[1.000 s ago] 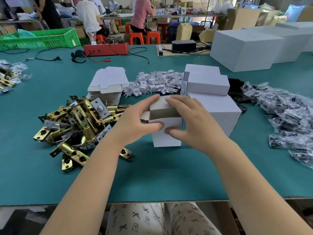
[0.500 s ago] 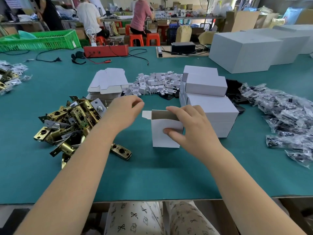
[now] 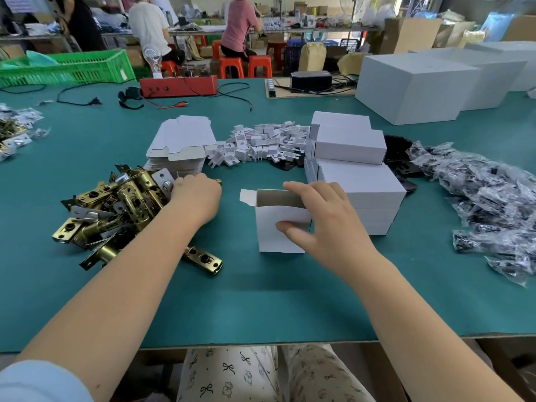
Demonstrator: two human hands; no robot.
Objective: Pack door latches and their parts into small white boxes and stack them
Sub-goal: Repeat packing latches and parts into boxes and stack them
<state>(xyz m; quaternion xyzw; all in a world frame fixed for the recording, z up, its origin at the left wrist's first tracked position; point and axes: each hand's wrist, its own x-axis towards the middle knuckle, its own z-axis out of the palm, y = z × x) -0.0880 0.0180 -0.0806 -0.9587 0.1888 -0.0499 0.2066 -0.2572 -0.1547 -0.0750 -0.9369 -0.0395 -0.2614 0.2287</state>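
Note:
A small white box [image 3: 272,227] stands upright on the green table with its top open and a flap sticking out to the left. My right hand [image 3: 327,224] holds it, thumb on the front face and fingers over the right rim. My left hand [image 3: 197,198] reaches into the pile of brass door latches [image 3: 116,210] and curls over a latch at the pile's right edge. Closed white boxes [image 3: 359,187] are stacked just right of the open one.
Flat box blanks [image 3: 182,140] and a heap of white card inserts [image 3: 261,140] lie behind. Bagged parts [image 3: 487,204] spread at the right. One loose latch [image 3: 203,259] lies near my left forearm. Large white cartons [image 3: 412,85] and a red device [image 3: 179,85] stand at the back.
My left hand left the box and moved left to the latch pile. The box top, pressed by both hands before, now stands open, held by my right hand alone.

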